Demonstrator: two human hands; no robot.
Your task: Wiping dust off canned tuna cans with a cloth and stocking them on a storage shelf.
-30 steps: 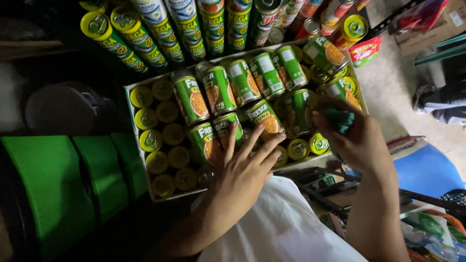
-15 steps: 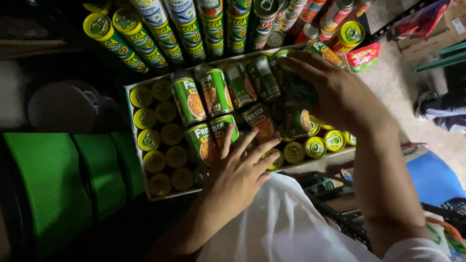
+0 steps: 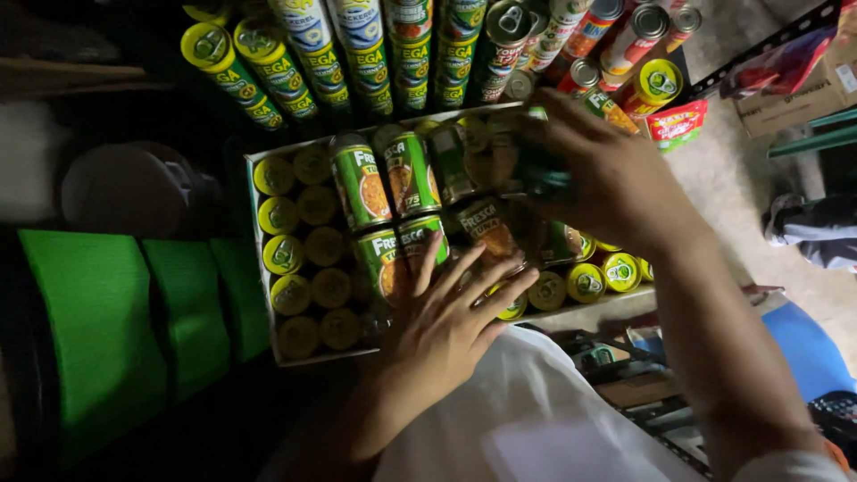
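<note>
Over on the left, green padded panels (image 3: 98, 321) stand in the dark beside a shallow cardboard tray (image 3: 268, 335), whose left columns hold upright cans with gold tops (image 3: 287, 254). Next along, green-labelled cans (image 3: 360, 186) lie on their sides on the layer beneath, and the left hand (image 3: 446, 317) rests flat on the near ones, fingers spread and closed on nothing. Further right and farther back, the right hand (image 3: 607, 178) is curled around a dark green can (image 3: 540, 170), holding it just above the far row of the tray; its fingers hide most of the can, so how firm the hold is cannot be told. Beyond the tray's far edge, long rows of stacked cans (image 3: 308, 54) lean toward it, and yellow-lidded cans (image 3: 586, 281) sit at the near right rim. My worry is the held can: gripped from above over loose, rolling cans, it could slip and knock the lying ones askew, and the tray's near right edge looks poorly supported, so added weight there could tip it.
</note>
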